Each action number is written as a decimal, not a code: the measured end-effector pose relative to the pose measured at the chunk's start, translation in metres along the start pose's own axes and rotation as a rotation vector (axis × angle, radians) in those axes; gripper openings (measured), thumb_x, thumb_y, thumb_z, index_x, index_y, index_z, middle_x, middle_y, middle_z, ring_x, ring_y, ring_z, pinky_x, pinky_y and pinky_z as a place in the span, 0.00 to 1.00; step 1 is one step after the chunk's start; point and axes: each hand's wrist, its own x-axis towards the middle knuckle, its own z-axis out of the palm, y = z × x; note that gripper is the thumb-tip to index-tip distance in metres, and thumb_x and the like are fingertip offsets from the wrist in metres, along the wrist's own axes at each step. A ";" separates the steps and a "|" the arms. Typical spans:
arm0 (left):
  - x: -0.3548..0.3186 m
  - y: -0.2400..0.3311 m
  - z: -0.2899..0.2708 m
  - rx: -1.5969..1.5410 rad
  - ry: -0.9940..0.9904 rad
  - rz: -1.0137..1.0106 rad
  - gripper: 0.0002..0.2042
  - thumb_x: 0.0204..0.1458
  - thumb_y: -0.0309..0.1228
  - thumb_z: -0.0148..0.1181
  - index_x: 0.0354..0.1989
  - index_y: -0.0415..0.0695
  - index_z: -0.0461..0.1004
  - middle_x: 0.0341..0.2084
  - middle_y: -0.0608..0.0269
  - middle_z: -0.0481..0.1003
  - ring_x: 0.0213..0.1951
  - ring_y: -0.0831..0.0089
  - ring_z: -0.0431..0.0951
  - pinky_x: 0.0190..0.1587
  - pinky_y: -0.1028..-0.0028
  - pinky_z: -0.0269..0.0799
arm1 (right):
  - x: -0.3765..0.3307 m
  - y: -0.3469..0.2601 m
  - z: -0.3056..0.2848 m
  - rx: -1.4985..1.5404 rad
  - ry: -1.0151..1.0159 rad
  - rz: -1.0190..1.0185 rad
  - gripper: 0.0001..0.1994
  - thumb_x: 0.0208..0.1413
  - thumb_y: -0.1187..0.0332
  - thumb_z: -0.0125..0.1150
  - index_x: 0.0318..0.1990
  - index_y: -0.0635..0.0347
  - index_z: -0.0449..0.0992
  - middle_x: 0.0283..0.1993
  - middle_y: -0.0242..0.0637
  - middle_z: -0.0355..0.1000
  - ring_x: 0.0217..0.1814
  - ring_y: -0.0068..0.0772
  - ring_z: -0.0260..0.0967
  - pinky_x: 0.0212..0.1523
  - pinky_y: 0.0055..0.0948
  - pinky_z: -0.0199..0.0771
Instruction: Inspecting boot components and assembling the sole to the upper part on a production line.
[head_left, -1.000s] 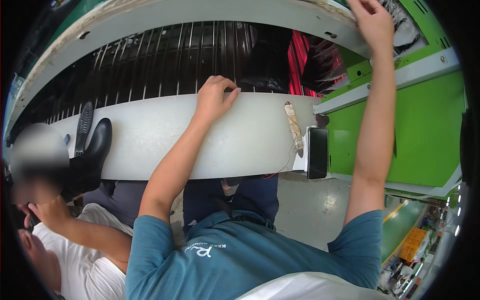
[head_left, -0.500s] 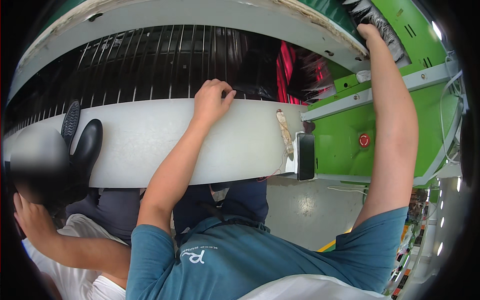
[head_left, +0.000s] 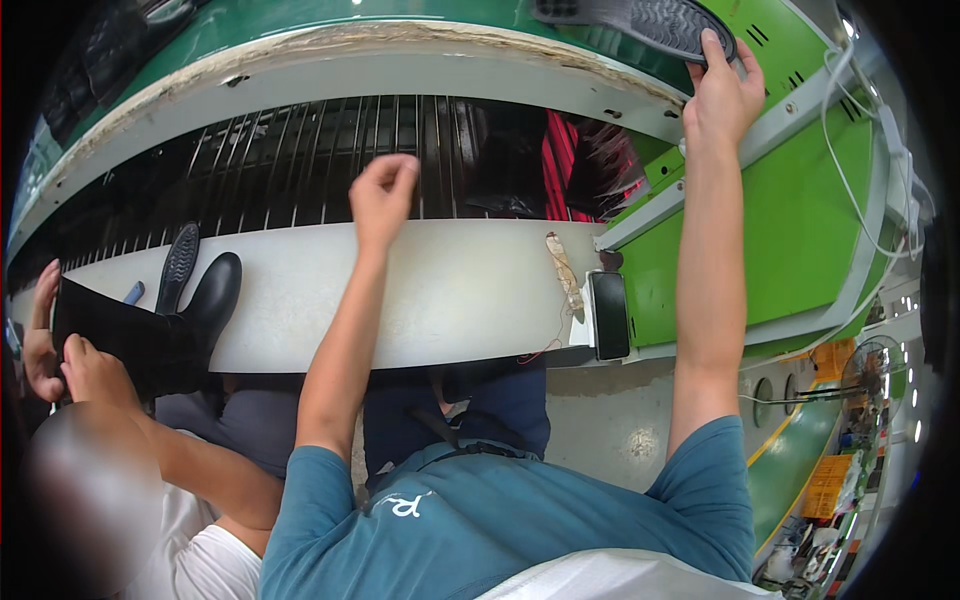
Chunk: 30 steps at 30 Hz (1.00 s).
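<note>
My right hand [head_left: 722, 90] reaches up to the top right, its fingers gripping the near end of a black shoe sole [head_left: 640, 25] that lies tread-up on the upper green deck. My left hand [head_left: 383, 192] hovers above the far edge of the white ledge [head_left: 460, 290], fingers curled in with nothing in them. It is close to the black bars of the conveyor [head_left: 280, 170] behind the ledge.
A dark phone [head_left: 608, 315] lies at the ledge's right end beside a green machine housing [head_left: 790, 220]. On the left, a co-worker's hands [head_left: 45, 335] hold a tall black boot [head_left: 150, 330] on the ledge. A red and black bundle [head_left: 560, 165] sits on the conveyor.
My left hand has lifted off the white ledge and curled. My right hand has stayed at the upper deck, and the black sole under it has come into view. The co-worker's boot has shifted.
</note>
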 end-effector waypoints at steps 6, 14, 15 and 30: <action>0.007 0.159 -0.024 -0.166 0.018 0.187 0.14 0.71 0.36 0.68 0.56 0.39 0.83 0.45 0.61 0.87 0.48 0.75 0.86 0.53 0.75 0.80 | -0.093 -0.084 0.012 0.224 -0.183 -0.057 0.14 0.64 0.78 0.73 0.54 0.69 0.77 0.48 0.45 0.85 0.49 0.30 0.84 0.51 0.29 0.84; -0.033 0.265 0.018 0.192 -0.063 0.822 0.30 0.55 0.36 0.82 0.64 0.38 0.79 0.58 0.54 0.80 0.61 0.60 0.79 0.64 0.64 0.75 | -0.175 -0.126 -0.005 0.150 -0.441 -0.446 0.19 0.60 0.88 0.74 0.57 0.68 0.78 0.55 0.58 0.85 0.52 0.35 0.86 0.56 0.31 0.89; -0.037 0.273 0.023 0.201 -0.085 0.900 0.31 0.53 0.35 0.83 0.63 0.38 0.79 0.58 0.54 0.80 0.59 0.59 0.79 0.63 0.63 0.75 | -0.187 -0.133 -0.007 0.150 -0.448 -0.386 0.19 0.60 0.88 0.74 0.57 0.69 0.78 0.54 0.57 0.85 0.52 0.36 0.86 0.57 0.31 0.88; -0.083 0.196 0.025 0.187 -0.162 0.565 0.09 0.58 0.22 0.77 0.45 0.37 0.85 0.38 0.57 0.85 0.39 0.68 0.85 0.42 0.73 0.81 | -0.261 -0.043 -0.038 -0.059 -0.706 0.152 0.10 0.62 0.70 0.80 0.47 0.61 0.86 0.45 0.37 0.85 0.47 0.26 0.82 0.49 0.28 0.81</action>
